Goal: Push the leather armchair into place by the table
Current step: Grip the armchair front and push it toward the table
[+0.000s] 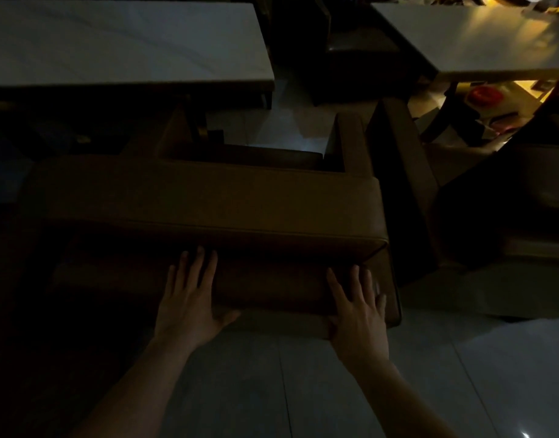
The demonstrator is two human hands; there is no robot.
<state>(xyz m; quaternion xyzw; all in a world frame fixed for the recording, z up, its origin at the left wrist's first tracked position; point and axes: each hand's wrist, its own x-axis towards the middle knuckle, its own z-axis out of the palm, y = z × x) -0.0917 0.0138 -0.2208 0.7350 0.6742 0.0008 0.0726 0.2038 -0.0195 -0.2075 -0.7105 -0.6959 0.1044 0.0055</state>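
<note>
A: Position of the leather armchair (208, 197)?
B: Centre of frame, back toward the camera, its front facing the white surface (120, 42) at upper left.

A: State of the hands?
B: Left hand (189, 298) and right hand (357, 308) lie flat, fingers spread, on the chair's back panel.

A: Room and count?
B: Dim room, pale tiled floor (335, 390). Two white surfaces; the second surface (480, 39) is at upper right. A second armchair (411, 172) stands just right.
</note>
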